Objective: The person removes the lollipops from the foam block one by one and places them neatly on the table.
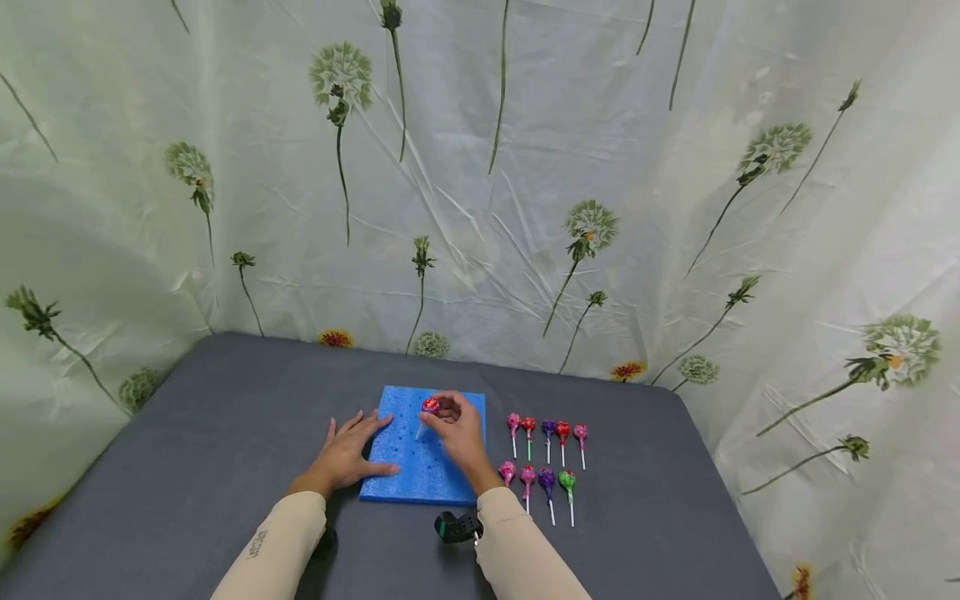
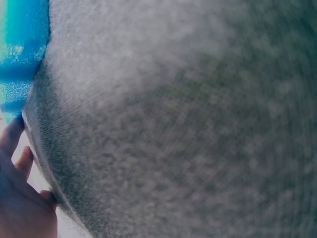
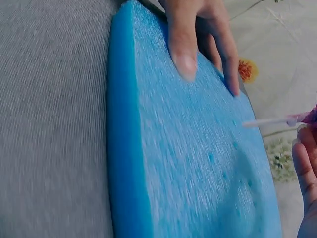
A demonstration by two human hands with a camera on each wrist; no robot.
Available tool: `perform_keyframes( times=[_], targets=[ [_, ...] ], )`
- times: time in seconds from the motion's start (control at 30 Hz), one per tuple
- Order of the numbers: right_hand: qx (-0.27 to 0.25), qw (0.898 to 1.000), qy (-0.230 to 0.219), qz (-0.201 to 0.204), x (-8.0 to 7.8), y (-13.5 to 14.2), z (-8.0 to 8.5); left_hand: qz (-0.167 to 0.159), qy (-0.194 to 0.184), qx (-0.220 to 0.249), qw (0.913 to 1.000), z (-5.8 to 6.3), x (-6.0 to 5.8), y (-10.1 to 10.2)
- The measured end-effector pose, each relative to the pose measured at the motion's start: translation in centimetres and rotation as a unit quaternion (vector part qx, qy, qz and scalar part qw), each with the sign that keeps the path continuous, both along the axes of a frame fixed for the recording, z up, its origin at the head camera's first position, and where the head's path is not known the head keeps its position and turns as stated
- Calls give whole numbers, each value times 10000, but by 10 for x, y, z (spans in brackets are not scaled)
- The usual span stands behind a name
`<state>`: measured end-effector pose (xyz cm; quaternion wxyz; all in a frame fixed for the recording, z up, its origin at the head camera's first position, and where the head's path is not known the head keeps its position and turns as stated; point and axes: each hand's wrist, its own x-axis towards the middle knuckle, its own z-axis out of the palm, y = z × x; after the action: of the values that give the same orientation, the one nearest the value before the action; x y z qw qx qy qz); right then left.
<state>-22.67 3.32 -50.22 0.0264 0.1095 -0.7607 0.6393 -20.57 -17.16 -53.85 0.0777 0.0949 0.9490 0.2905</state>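
Observation:
A blue foam board [image 1: 420, 475] with small holes lies flat on the table. My left hand [image 1: 347, 457] rests on its left side, fingers spread and straight. In the right wrist view the left thumb [image 3: 186, 64] touches the board's surface. My right hand [image 1: 461, 433] pinches a lollipop [image 1: 430, 406] with a red wrapper over the board. Its white stick [image 3: 267, 121] points down toward the holes, and the tip appears just above the surface. The left wrist view shows a corner of the board [image 2: 22, 54] and part of the left hand [image 2: 25, 198].
Several wrapped lollipops lie in two rows right of the board, among them a green one [image 1: 567, 481] and a purple one [image 1: 547, 479]. A black strap [image 1: 456, 527] hangs at the right wrist. The grey table [image 1: 255, 417] meets a floral curtain [image 1: 487, 208] behind.

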Motion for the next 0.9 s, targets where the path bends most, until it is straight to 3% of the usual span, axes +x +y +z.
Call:
perform_keyframes(
  times=[0.17,0.37,0.7,0.9],
  targets=[
    [94,9999,-42,-48,10,20,26,-52,-43,-56,10000,3,-4,2],
    [149,9994,-128,-275,-4,50,5,-103,-77,-16,9999,4,-5,5],
    [185,9989,17,-441,3,85,5,-161,-14,204,9997,3,-1,1],
    [169,9980,-210,-573,12,102,6,-190,55,347,9992,0,4,-2]
  ],
)
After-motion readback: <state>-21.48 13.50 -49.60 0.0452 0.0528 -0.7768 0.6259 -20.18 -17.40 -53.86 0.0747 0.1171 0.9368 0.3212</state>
